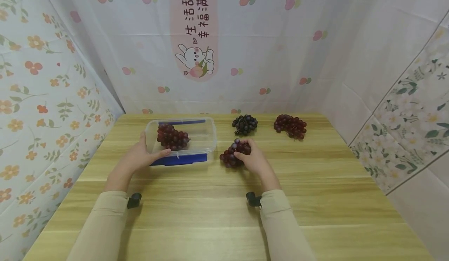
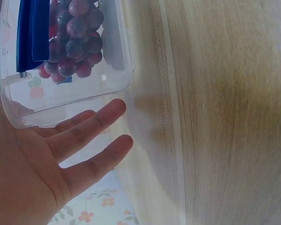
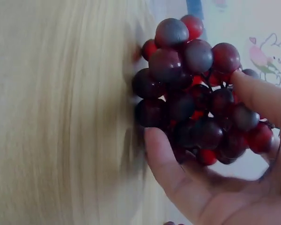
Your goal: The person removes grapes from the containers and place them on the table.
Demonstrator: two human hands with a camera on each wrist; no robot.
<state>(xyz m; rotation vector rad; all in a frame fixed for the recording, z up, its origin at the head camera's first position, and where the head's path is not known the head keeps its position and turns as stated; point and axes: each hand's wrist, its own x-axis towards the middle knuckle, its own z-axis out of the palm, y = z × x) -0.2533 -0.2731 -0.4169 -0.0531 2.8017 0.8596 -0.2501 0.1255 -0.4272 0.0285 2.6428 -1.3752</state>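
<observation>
My right hand grips a bunch of dark red grapes close over the table, thumb on one side and fingers on the other. To its left is a clear plastic food container with blue locking flaps, its top uncovered. Inside, toward the left end, lies another bunch of red grapes. My left hand is at the container's left end, the thumb along the front rim. In the left wrist view its fingers are spread and nearly straight beside the container's wall.
Toward the back of the wooden table lie a bunch of black grapes and, farther right, another red bunch. Printed curtains hang behind the table and along its sides.
</observation>
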